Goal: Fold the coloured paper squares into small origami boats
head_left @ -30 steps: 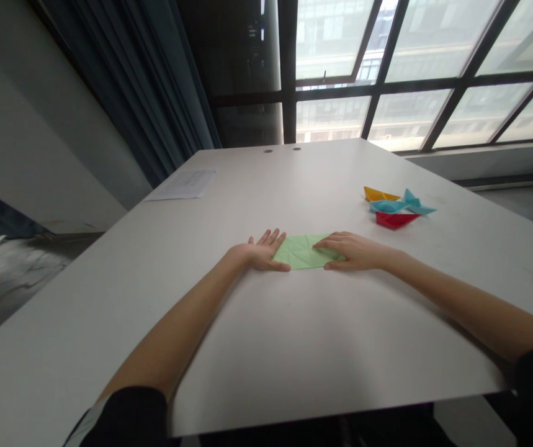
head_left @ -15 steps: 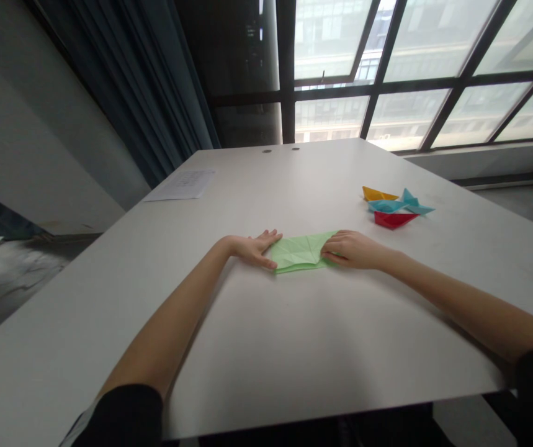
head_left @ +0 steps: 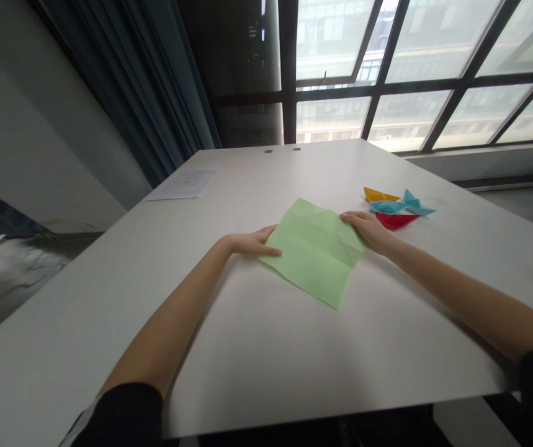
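left grip [head_left: 253, 243] on green paper [head_left: 313, 251]

At the table [head_left: 247, 372] I count one green sheet [head_left: 313, 248] between my two hands [head_left: 254, 243], four paper boats [head_left: 387, 207] toward the right edge, one printed page [head_left: 185, 185] by the left, two dark discs [head_left: 268, 151] near the far edge.

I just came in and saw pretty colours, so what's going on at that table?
A person has a green sheet of paper between two bare hands. The left hand holds its left side and the right hand its right side. The sheet is spread open, with crease lines in it and one corner pointing toward the person. Just beyond the right hand, folded paper shapes in yellow, blue and red sit on the white table.
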`<control>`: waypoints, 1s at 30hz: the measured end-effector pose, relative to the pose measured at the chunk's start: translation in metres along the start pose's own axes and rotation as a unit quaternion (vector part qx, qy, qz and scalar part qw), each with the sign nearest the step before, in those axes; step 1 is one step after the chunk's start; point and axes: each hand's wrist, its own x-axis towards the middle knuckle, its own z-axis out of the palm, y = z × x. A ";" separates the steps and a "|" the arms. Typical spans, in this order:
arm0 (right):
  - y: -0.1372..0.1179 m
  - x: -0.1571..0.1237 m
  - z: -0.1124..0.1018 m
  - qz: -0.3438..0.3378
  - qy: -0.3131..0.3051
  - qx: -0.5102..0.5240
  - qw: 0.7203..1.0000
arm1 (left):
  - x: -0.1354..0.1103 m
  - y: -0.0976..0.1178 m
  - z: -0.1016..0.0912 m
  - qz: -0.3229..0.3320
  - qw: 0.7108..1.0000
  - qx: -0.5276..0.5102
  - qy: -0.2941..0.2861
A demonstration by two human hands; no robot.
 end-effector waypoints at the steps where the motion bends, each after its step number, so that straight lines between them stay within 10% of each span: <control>1: 0.004 0.003 -0.002 -0.001 0.005 -0.009 1.000 | 0.001 -0.002 0.000 -0.010 1.000 0.026 0.011; 8: 0.028 0.019 -0.021 -0.030 0.053 -0.217 0.974 | 0.006 -0.015 0.000 -0.064 0.994 0.091 0.019; 19: 0.017 0.007 -0.021 -0.092 -0.064 -0.429 0.896 | 0.004 -0.016 -0.003 -0.056 0.994 0.089 0.016; 30: 0.015 0.006 -0.016 -0.095 -0.048 -0.373 0.922 | 0.011 -0.011 0.001 -0.041 0.985 -0.077 0.148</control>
